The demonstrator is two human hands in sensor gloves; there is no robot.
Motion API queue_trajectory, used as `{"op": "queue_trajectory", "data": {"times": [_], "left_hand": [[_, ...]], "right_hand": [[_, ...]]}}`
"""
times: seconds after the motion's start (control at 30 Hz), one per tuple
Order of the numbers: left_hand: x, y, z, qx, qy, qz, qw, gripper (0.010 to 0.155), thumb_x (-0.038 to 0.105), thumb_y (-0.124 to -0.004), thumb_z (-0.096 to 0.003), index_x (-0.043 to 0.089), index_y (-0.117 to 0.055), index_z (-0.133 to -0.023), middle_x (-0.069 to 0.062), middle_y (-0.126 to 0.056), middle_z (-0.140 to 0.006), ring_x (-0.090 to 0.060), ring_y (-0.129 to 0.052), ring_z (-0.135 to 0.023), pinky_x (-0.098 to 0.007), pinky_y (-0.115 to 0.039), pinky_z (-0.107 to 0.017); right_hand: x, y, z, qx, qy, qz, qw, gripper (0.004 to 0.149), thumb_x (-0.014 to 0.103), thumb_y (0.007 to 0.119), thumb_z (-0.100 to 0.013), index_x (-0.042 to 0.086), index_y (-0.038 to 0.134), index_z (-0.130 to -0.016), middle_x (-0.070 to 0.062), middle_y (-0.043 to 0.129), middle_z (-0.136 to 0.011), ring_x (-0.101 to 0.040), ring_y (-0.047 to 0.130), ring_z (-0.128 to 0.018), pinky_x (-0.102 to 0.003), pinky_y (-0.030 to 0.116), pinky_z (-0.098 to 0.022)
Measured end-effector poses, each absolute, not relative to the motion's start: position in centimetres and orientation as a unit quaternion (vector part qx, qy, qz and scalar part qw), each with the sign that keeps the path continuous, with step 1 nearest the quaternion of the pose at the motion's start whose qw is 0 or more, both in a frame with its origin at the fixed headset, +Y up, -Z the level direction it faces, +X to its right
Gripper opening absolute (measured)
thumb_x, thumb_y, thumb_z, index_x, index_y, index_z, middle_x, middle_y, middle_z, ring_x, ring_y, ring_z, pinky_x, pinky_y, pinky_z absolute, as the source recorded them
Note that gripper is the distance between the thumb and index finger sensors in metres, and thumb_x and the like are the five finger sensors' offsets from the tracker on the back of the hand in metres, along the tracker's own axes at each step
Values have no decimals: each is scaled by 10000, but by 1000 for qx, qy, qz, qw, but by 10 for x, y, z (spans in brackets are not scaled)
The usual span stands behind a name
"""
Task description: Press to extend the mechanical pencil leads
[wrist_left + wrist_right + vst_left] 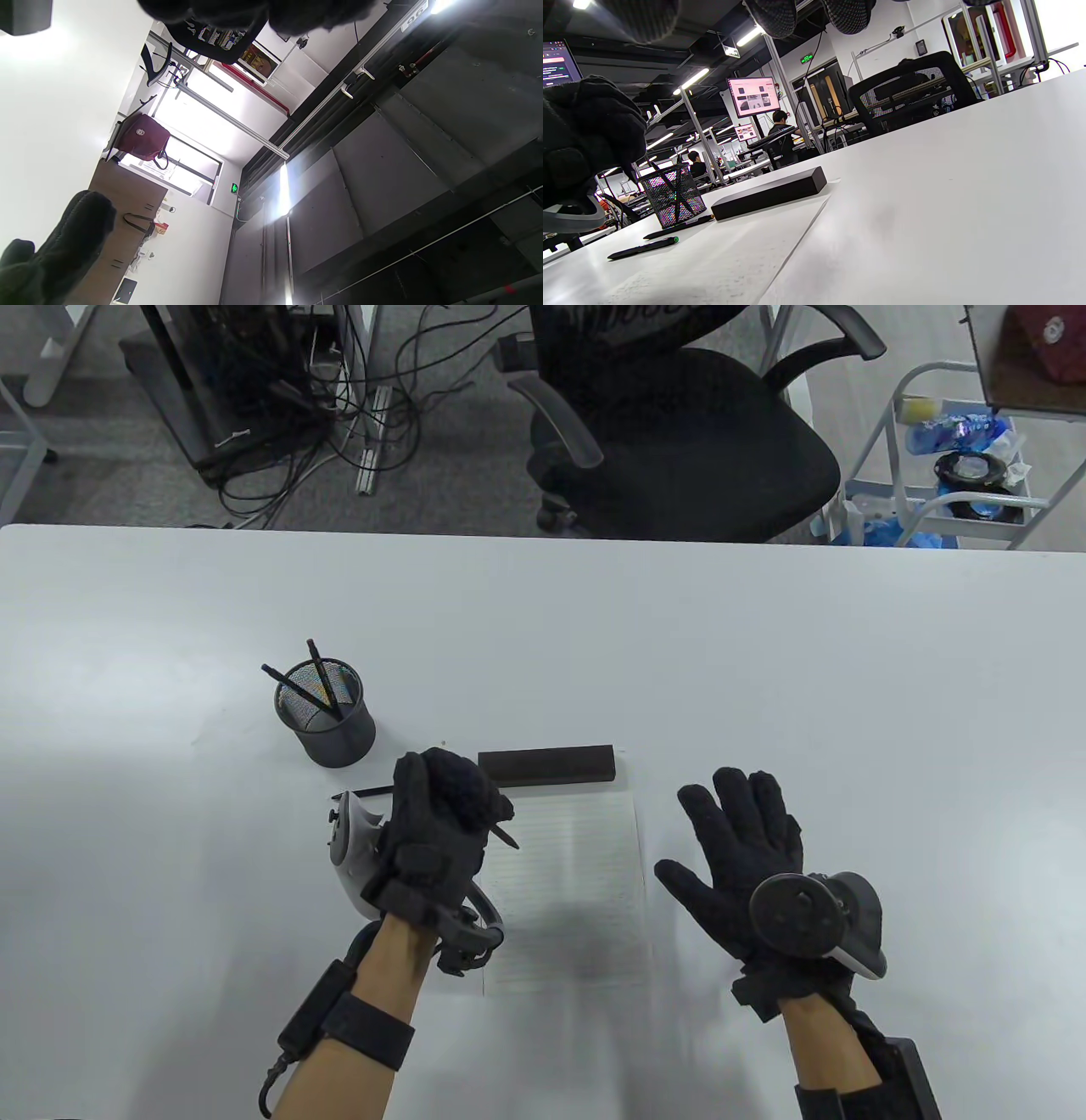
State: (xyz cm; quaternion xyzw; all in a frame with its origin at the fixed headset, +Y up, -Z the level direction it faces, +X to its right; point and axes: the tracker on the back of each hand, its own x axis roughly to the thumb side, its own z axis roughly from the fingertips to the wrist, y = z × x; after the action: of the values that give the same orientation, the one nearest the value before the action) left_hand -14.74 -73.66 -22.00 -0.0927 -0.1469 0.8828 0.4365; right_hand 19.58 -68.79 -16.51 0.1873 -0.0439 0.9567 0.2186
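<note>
L hand [441, 831] was fisted round a mechanical pencil [506, 836] over the notepad's [577, 891] left edge, R hand [738, 857] spread open w/ nothing held right of notepad; risk: over-clicking could feed excess lead & snap it.

Two pencils [322, 687] in one mesh cup [327, 717], two pens [645, 248] on the table, one black box [547, 764], one sheet [568, 882].
</note>
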Motion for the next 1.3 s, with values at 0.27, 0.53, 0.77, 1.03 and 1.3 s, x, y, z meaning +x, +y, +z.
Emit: {"op": "queue_trajectory", "data": {"times": [0.27,0.53,0.77,1.03,1.3], "left_hand": [[-145,-739,-219,-96,-145,860,480,451,679,-448,-599,352,-740,-708,127,-825,-564,-149,-830,-533,-456,-708,-656],[-143,-743,-218,-105,-150,855,484,454,667,-444,-604,345,-744,-716,119,-830,-570,-152,-833,-529,-460,-709,-649],[-142,-747,-217,-110,-147,854,488,481,699,-442,-593,349,-750,-708,124,-834,-557,-146,-835,-516,-452,-715,-641],[-139,-749,-217,-118,-148,837,513,412,636,-470,-617,346,-741,-725,119,-832,-583,-159,-833,-544,-465,-703,-653],[-138,-754,-215,-123,-147,836,514,463,685,-439,-601,356,-726,-757,124,-824,-621,-143,-823,-578,-451,-688,-668]], "right_hand": [[196,-688,-166,186,-43,957,219,800,631,566,-563,206,374,-1213,-343,323,-1230,-648,198,-1052,-840,364,-630],[196,-688,-166,187,-42,957,218,799,631,565,-563,207,375,-1213,-340,323,-1231,-648,199,-1052,-839,365,-630],[196,-689,-166,187,-41,957,219,797,631,565,-564,208,374,-1213,-343,323,-1230,-648,197,-1052,-839,365,-630],[196,-689,-166,186,-41,957,219,799,631,565,-563,206,375,-1212,-341,322,-1231,-648,197,-1051,-839,365,-630],[196,-689,-166,186,-42,957,219,798,631,565,-563,208,373,-1212,-344,322,-1230,-649,197,-1050,-839,364,-630]]}}
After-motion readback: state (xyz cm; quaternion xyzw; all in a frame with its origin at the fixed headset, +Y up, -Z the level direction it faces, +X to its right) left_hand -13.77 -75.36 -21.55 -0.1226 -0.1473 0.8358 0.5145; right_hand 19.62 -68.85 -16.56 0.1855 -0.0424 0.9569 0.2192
